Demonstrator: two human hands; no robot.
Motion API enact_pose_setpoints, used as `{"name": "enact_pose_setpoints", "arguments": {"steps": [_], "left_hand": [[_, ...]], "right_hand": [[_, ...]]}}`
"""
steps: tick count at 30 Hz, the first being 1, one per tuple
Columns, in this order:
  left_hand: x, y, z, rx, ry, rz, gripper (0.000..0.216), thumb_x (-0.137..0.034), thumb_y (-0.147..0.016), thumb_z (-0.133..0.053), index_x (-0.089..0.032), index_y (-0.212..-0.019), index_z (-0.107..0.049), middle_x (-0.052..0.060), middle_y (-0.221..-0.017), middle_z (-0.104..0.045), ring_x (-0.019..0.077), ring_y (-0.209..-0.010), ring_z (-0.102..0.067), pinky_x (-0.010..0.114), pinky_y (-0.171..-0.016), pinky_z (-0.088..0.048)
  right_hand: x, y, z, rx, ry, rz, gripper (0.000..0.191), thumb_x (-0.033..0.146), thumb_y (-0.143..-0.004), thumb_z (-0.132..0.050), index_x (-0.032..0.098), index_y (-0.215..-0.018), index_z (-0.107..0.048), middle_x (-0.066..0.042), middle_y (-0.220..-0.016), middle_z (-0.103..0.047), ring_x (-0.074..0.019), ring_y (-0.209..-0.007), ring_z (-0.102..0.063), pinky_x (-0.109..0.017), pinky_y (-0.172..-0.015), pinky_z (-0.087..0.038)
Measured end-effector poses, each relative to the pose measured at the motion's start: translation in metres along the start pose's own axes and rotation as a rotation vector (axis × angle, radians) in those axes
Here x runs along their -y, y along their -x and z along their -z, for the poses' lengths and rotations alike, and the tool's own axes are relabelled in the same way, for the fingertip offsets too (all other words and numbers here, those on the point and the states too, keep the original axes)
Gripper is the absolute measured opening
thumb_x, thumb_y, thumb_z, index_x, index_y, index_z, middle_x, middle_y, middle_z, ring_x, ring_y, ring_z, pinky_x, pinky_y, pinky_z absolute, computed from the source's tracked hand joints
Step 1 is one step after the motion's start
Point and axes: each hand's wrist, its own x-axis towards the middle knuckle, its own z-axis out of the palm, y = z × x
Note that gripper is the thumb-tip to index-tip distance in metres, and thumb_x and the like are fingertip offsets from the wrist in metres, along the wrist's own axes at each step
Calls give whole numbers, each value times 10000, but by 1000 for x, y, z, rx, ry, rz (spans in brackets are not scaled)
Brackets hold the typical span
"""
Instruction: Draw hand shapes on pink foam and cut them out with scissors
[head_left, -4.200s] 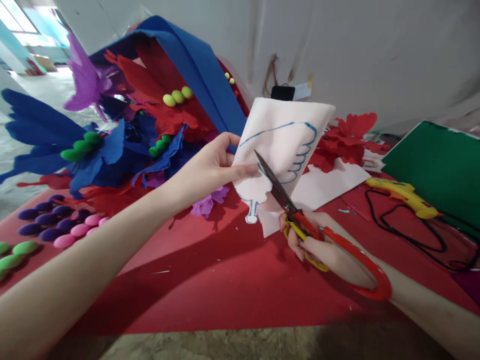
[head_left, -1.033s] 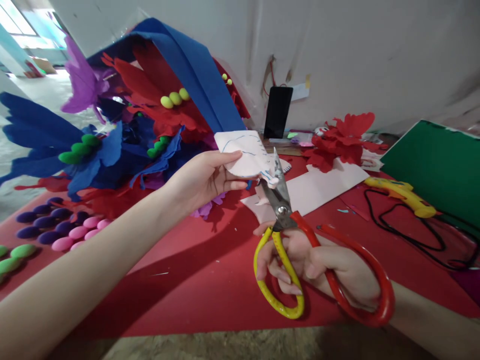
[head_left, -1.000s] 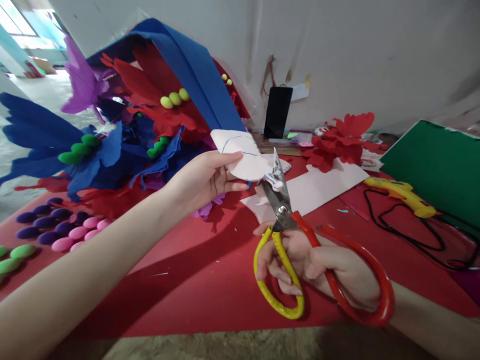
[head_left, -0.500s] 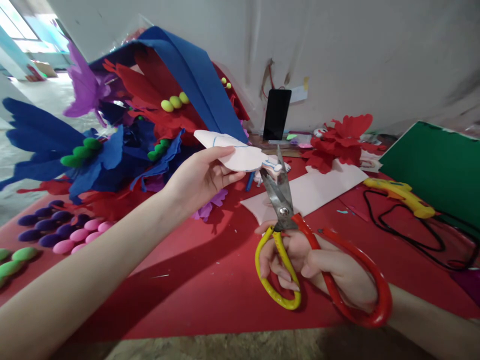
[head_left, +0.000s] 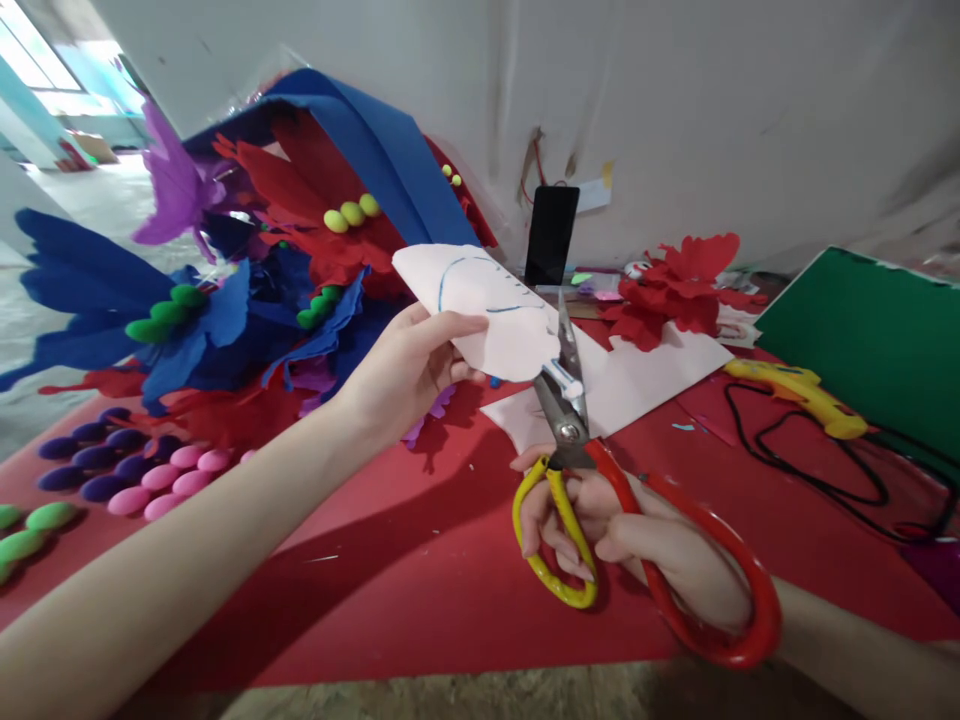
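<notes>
My left hand (head_left: pixel 420 365) pinches a white foam sheet (head_left: pixel 517 345) marked with blue outlines, thumb on top and fingers below. The sheet is held in the air over the table, its cut edge curved. Through the handles of a pair of scissors (head_left: pixel 568 430), one yellow and one red, pass the fingers of my right hand (head_left: pixel 637 530). The blades are parted, and a narrow outlined strip at the sheet's right end lies between them. Behind the blades a larger white sheet (head_left: pixel 660 375) lies on the red tabletop (head_left: pixel 420 600).
At the left stand blue, red and purple butterfly shapes (head_left: pixel 90 290), with purple, pink and green ovals (head_left: pixel 131 500) in front. A phone (head_left: pixel 551 235) leans against the wall. Red cut-outs (head_left: pixel 686 290), a yellow glue gun (head_left: pixel 802 395) with black cord and a green board (head_left: pixel 870 330) are at the right.
My left hand has tilted the white foam sheet so that more of its outlined face shows, and its strip has come lower between the blades. The scissors stay nearly in place.
</notes>
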Motion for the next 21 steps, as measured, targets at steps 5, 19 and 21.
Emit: {"name": "enact_pose_setpoints", "arguments": {"steps": [5, 19, 21], "left_hand": [[4, 3, 1, 61, -94, -15, 115, -35, -665, -533, -111, -618, -605, -4, -519, -581, 57, -410, -499, 138, -423, -407], [9, 6, -5, 107, 20, 111, 93, -36, -673, -537, -97, -627, -590, -7, -519, -565, 48, -408, -507, 131, -433, -439], [8, 5, -5, 111, 42, 92, 131, -23, -686, -515, -105, -608, -581, -17, -484, -551, 42, -385, -492, 117, -407, -422]], "right_hand": [[-10, 0, 2, -107, 19, 85, 275, 180, -526, -439, 168, -771, -564, 18, -612, -472, -72, -500, -384, -205, -468, -309], [-2, 4, 1, -198, 358, 82, 160, 254, -593, -422, 185, -693, -526, -2, -619, -397, -107, -546, -366, -251, -517, -306], [-4, 6, 1, -265, 408, 75, 183, 270, -605, -418, 194, -718, -541, -6, -651, -418, -112, -560, -372, -262, -536, -314]]}}
